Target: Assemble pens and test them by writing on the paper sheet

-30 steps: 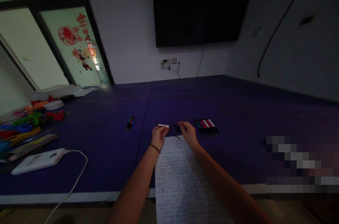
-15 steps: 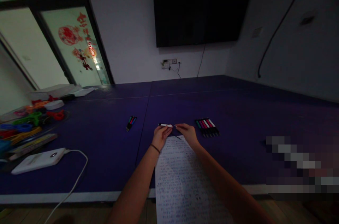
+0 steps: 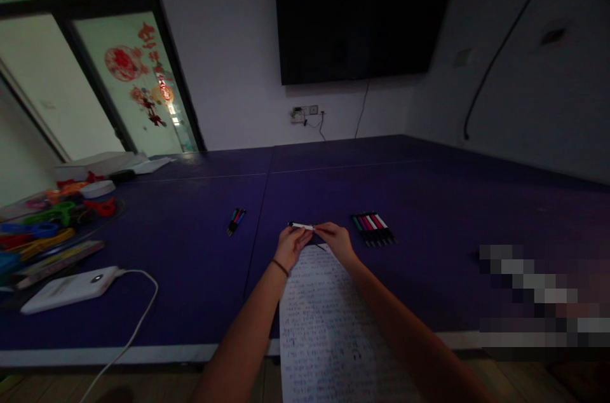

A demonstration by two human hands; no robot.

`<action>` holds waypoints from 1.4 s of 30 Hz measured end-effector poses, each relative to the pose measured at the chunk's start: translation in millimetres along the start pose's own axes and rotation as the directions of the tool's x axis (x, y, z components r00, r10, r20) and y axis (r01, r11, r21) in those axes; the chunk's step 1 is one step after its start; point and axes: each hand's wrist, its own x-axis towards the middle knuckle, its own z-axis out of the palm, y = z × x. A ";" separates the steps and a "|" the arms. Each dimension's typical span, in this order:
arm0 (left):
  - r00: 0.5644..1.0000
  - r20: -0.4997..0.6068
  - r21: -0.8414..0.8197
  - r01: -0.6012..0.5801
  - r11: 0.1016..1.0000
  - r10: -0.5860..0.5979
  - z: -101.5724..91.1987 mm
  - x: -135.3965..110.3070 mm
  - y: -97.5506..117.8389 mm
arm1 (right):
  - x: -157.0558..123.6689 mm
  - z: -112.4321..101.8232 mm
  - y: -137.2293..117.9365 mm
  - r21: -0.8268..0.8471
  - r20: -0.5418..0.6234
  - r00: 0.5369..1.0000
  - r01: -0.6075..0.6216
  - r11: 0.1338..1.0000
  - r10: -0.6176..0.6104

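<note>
My left hand point(image 3: 292, 247) is closed around a white pen barrel point(image 3: 301, 226) with a black end, held almost level above the top edge of a handwritten sheet of paper point(image 3: 324, 327). The fingertips of my right hand point(image 3: 334, 238) are pinched at the barrel's right end, on a small pale pen part that they mostly hide. A thin dark piece point(image 3: 318, 246) lies near the sheet's top edge, just below the fingers. To the right is a row of several coloured pens point(image 3: 372, 229). A smaller group of pens point(image 3: 236, 222) lies to the left.
A white power bank point(image 3: 71, 290) with a white cable point(image 3: 151, 301) lies at the left front of the purple table point(image 3: 200, 250). Behind it sit colourful plastic items point(image 3: 61, 212) and a white tape roll point(image 3: 98, 189). A blurred-out patch covers the right edge.
The gap between the barrel's right end and my right fingertips has closed; the two now meet. The barrel has shifted slightly right. The pens on the table have not moved.
</note>
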 end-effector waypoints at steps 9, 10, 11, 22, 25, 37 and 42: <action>1.000 -0.007 0.031 -0.007 0.999 0.007 -1.6 0.7 -2.0 | -1.2 4.2 1.3 0.086 -0.035 0.993 -0.110 0.990 0.113; 1.000 -0.009 0.029 -0.007 1.000 0.007 -1.9 1.1 -2.3 | -1.2 4.2 1.6 0.091 -0.033 0.993 -0.112 0.990 0.115; 1.000 -0.011 0.023 -0.007 1.000 0.007 -2.0 1.5 -2.6 | -1.2 4.1 2.0 0.094 -0.029 0.993 -0.114 0.989 0.117; 0.999 -0.024 -0.112 0.045 0.993 -0.048 -3.8 1.5 1.2 | -1.8 3.7 1.4 0.093 -0.029 0.991 -0.129 0.987 0.132; 0.996 -0.065 -0.158 0.044 0.986 -0.055 -5.0 1.9 3.2 | -2.0 3.4 0.6 0.077 -0.041 0.990 -0.130 0.989 0.133; 0.982 -0.174 -0.324 0.017 0.946 -0.077 -3.7 3.7 10.9 | -0.8 2.9 6.6 0.003 -0.045 0.992 -0.117 0.993 0.117; 0.980 -0.178 -0.393 0.014 0.920 -0.091 -7.5 10.5 10.4 | -1.2 2.7 3.2 -0.043 -0.037 0.993 -0.114 0.993 0.112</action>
